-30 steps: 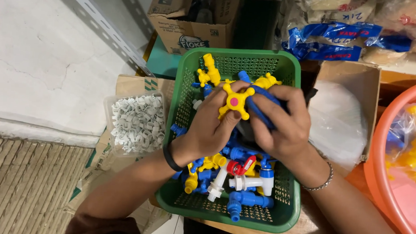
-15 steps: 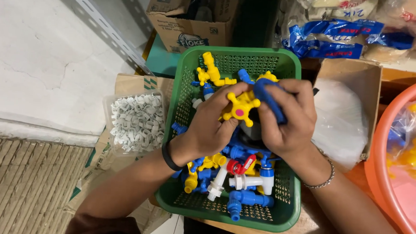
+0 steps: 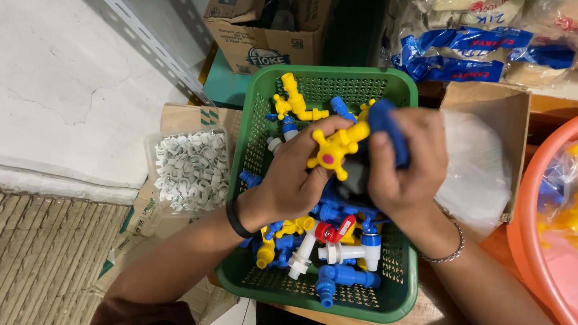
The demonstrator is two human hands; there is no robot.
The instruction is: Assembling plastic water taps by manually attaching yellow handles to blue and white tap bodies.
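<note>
At the left of the frame a clear tub of small white clips point(image 3: 191, 171) sits on flattened cardboard, untouched. Just right of it, over the middle of the green basket point(image 3: 250, 148), the left hand point(image 3: 288, 182) pinches the yellow cross-shaped handle point(image 3: 333, 151) between thumb and fingertips, fingers curled narrow around it. Since a second ago that handle has turned and tilted, its red centre now facing lower left, and both hands have lifted slightly toward the basket's upper half, so the twisting of the piece seems to be under way. To the right, the right hand point(image 3: 406, 167) is wrapped tight around the blue tap body point(image 3: 388, 131), which joins the handle. Below the hands lie loose blue, yellow and white taps point(image 3: 337, 249). At far right an orange basin point(image 3: 545, 258) holds more yellow parts.
</note>
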